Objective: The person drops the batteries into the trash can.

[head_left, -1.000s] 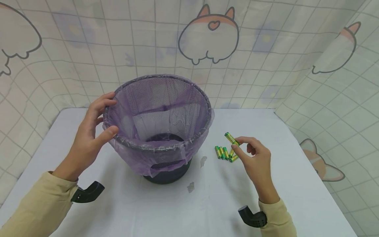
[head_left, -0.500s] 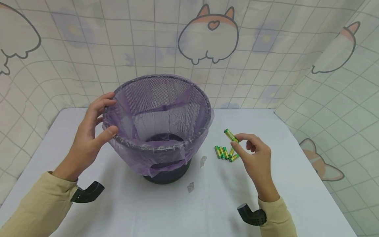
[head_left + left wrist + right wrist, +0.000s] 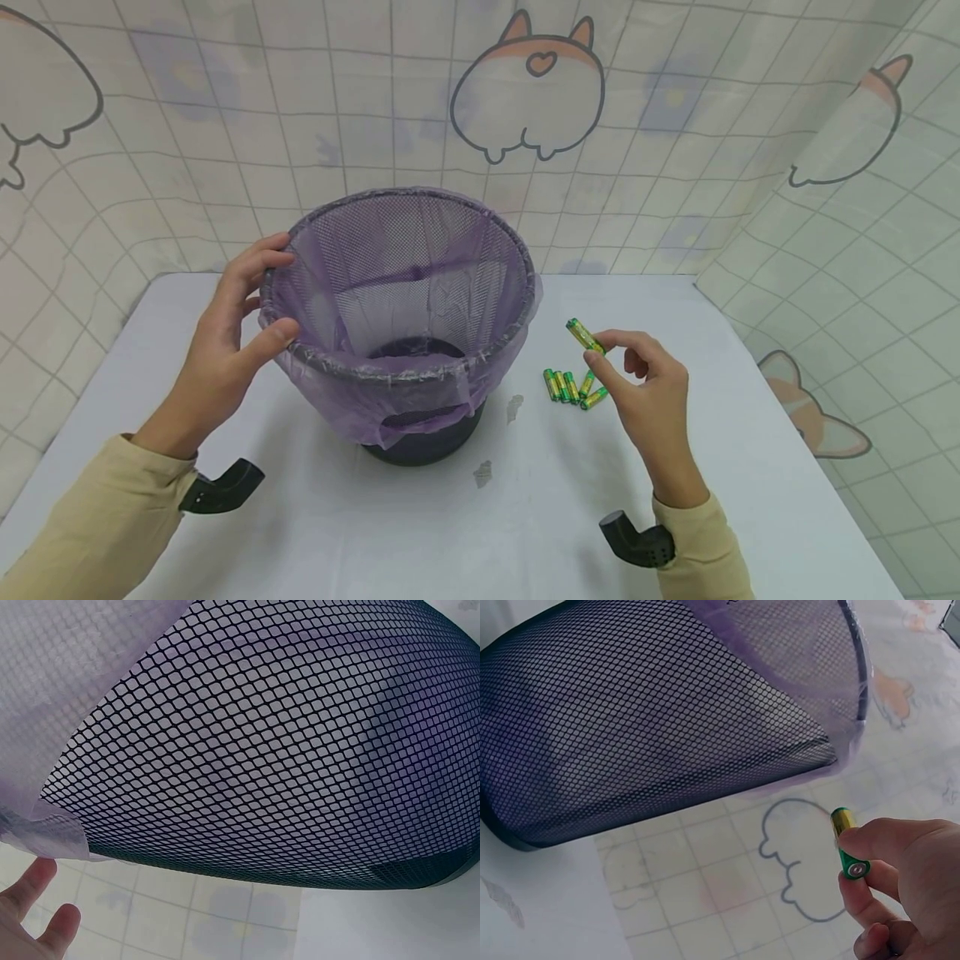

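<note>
A black mesh wastebasket (image 3: 423, 437) with a purple bin liner (image 3: 435, 400) folded over its rim stands on the white table. My left hand (image 3: 213, 354) holds the left side of its rim, fingertips and thumb over the edge. In the left wrist view, two fingers (image 3: 61, 926) show below the liner. My right hand (image 3: 648, 396) pinches a green and yellow battery (image 3: 581, 333) between thumb and fingers, raised above the table to the right of the wastebasket. In the right wrist view, the flat end of that battery (image 3: 855, 868) shows. Several matching batteries (image 3: 570, 387) lie beneath this hand.
The white table (image 3: 420, 533) bears two small grey patches right of the wastebasket, one being this patch (image 3: 483, 474). A grid-patterned curtain (image 3: 360, 108) with cartoon animals hangs behind and at the sides. A black camera mount (image 3: 637, 542) sits on the right wrist.
My right hand has lifted slightly, raising the pinched battery away from the others on the table. The left hand and the wastebasket have stayed in place.
</note>
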Demonstrator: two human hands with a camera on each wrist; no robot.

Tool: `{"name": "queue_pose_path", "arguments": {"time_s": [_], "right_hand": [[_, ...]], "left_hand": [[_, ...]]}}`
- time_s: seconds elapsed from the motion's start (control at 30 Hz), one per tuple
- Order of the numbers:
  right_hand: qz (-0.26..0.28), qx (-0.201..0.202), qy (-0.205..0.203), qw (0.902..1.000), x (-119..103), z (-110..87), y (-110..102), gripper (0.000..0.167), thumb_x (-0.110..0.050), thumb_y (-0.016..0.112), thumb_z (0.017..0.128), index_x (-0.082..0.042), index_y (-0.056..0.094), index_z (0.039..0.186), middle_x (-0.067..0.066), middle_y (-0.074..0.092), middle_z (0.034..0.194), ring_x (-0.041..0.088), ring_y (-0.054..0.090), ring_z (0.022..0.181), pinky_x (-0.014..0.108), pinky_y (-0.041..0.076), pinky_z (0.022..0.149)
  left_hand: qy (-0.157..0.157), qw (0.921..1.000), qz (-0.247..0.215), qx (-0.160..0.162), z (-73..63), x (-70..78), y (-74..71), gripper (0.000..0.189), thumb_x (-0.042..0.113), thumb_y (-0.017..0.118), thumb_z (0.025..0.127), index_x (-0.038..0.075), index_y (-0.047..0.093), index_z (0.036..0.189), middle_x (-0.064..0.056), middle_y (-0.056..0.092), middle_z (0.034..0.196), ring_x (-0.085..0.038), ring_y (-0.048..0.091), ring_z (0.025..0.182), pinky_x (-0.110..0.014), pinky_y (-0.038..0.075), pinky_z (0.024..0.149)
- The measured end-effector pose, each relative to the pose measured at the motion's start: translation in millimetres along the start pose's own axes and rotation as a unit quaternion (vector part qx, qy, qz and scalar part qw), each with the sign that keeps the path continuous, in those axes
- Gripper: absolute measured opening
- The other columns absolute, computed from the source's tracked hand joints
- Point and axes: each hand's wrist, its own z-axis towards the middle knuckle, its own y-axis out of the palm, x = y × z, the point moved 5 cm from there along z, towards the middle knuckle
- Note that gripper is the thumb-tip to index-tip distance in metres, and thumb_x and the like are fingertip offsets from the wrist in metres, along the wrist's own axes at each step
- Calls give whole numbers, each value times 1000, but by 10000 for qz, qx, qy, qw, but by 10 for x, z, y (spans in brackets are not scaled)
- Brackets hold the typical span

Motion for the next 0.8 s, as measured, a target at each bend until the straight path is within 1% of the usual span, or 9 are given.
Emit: {"name": "queue_pose_path", "arguments": {"time_s": [0.13,0.27,0.67,0.8], "right_hand": [[59,21,-68,10000,-27,11,-9,21,-8,76,80,-13,74,100,-11,55,80,12,39,74,24,29,68],[-3,50,-99,9999,-41,24,-9,21,-6,77,79,-11,74,99,-10,54,79,12,39,74,24,28,68],[33,21,-219,9998,-121,59,-26,21,-7,76,81,-12,74,101,-10,56,82,12,39,75,24,28,68],[39,27,-247,9997,-149,64,-36,20,-7,75,81,-12,74,101,-11,56,83,12,39,75,24,28,68]], "left_hand": [[19,10000,-13,9,2,6,1,54,5,55,89,10,42,141,-1,31,157,-10,35,136,-24,28,98],[-5,10000,26,-1,2,14,-1,55,5,55,89,11,41,142,-1,30,157,-10,35,136,-24,27,99],[-27,10000,62,-16,-4,20,0,55,7,54,89,11,40,142,0,30,157,-9,34,137,-25,26,100],[-28,10000,0,-16,-5,17,5,54,6,54,89,11,41,142,0,30,157,-10,34,136,-25,26,99]]}}
